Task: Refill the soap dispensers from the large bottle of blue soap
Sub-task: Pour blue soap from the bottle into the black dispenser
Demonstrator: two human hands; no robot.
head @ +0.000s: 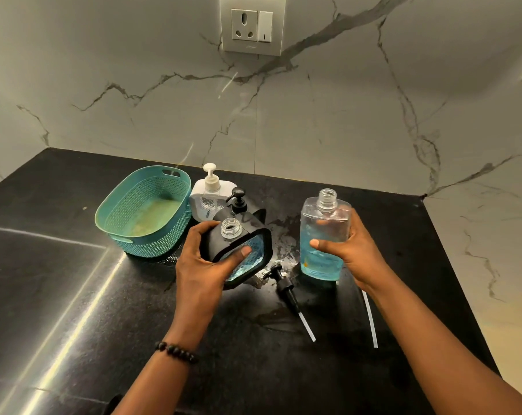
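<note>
Both hands are occupied, and I read them outward from the grips. Left hand (207, 259): fingers curled over the top edge and thumb pressed on the front face of a black-sleeved dispenser (243, 250), which it holds tilted, its open threaded neck (231, 227) pointing up and slightly toward me, blue soap showing through the sleeve's window. Right hand (348, 245): fingers and thumb wrapped round the body of a clear bottle of blue soap (324, 235), held upright with its base at or just above the tabletop (74, 295); I cannot tell which. Its neck is open and the liquid stands at roughly mid-height.

Governing relation, in my judgement: the two open necks lie side by side, the clear bottle to the right of the dispenser and its mouth higher. Its long axis is vertical, the dispenser's leans. To pour, the right hand would need to tip its bottle leftward over the neck, which the left hand already presents; the right hand is the nearer to the source.

Count. Open-necked vessels in the hands: two. Capped pump bottles standing behind the dispenser: two, one white-pumped (210, 193) and one black-pumped (238, 200), close together. Loose pump heads on the tabletop: one black pump (285, 287) between the hands, dip tube trailing toward me; a second white tube (370, 320) shows beside the right forearm, its head hidden. One teal basket (144, 211) stands at the left. Wet patches mark the tabletop between the vessels.
</note>
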